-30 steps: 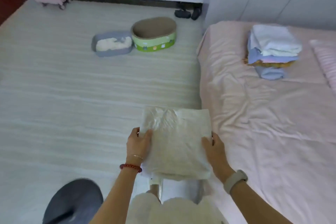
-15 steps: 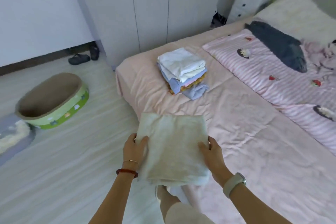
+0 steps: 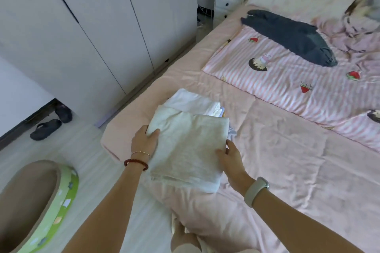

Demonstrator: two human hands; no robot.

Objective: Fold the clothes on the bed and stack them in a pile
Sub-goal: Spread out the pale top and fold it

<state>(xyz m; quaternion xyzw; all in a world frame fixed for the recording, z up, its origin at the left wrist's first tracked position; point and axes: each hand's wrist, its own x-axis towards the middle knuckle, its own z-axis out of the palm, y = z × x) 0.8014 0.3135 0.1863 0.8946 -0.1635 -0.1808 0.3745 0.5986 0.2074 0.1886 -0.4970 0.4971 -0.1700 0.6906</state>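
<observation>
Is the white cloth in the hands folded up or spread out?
Folded. The white cloth is a neat rectangle with stacked layers along its near edge, held by the left hand and right hand.

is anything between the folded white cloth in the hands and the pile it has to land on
Nothing visible. The left hand and right hand hold the folded white cloth by its sides, its far edge already overlapping the pile on the bed. No object shows between them.
</observation>
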